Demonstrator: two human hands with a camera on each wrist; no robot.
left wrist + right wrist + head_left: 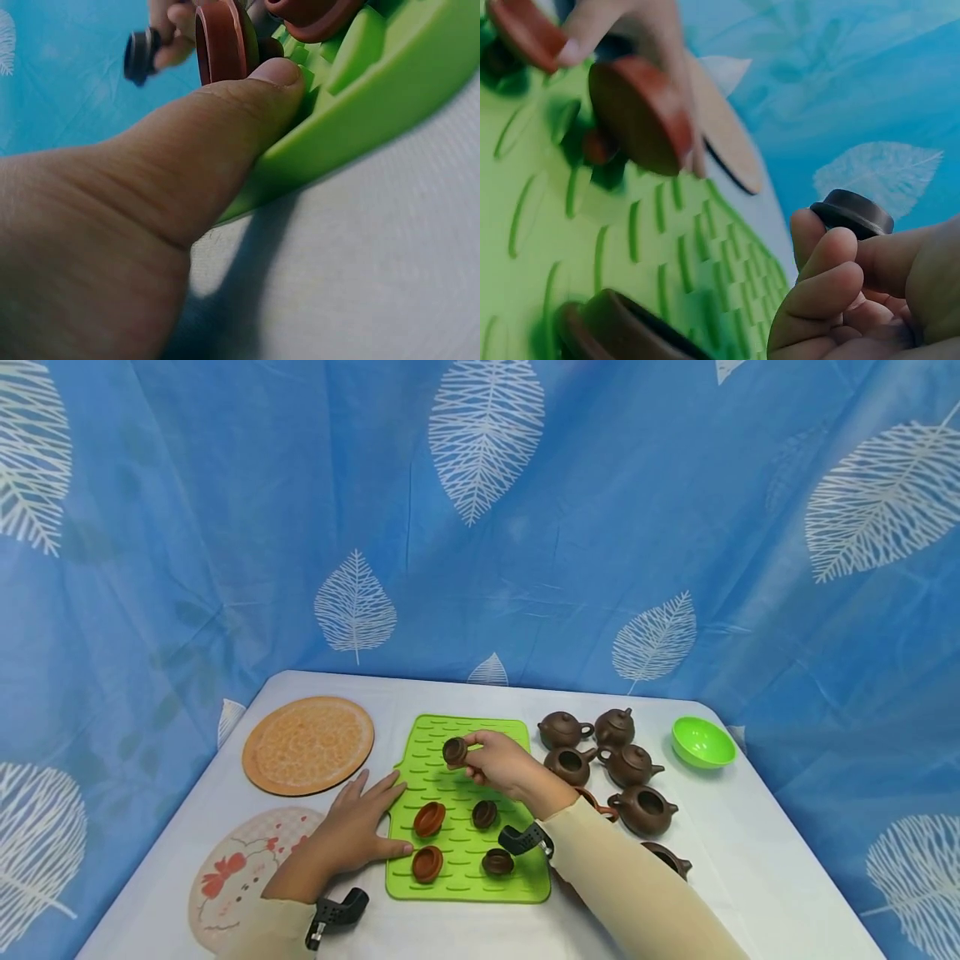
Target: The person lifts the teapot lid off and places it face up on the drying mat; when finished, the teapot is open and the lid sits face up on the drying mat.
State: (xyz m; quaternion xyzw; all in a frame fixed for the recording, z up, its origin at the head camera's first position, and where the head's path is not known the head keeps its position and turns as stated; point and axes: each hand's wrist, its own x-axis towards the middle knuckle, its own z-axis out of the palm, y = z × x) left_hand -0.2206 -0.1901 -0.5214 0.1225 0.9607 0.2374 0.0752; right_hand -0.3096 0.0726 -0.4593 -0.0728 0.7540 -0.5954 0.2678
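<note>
Between thumb and fingers of my right hand point(504, 766), a small dark brown teapot lid point(454, 752) is pinched above the far part of the green ridged mat point(457, 725). The right wrist view shows that lid point(853, 213) at the fingertips. My left hand point(362, 827) rests at the mat's left edge with its fingers spread, thumb beside a reddish lid point(427, 864). Another reddish lid point(429, 819) lies just beyond it. To their right on the mat are two dark lids, one point(484, 814) farther and one point(497, 862) nearer.
Right of the mat stand several brown teapots point(630, 766), some without lids; a reddish pot point(606, 812) is partly hidden by my right forearm. A green bowl point(703, 743) sits at the far right. On the left lie a round tan mat point(307, 745) and a pink round mat point(217, 906).
</note>
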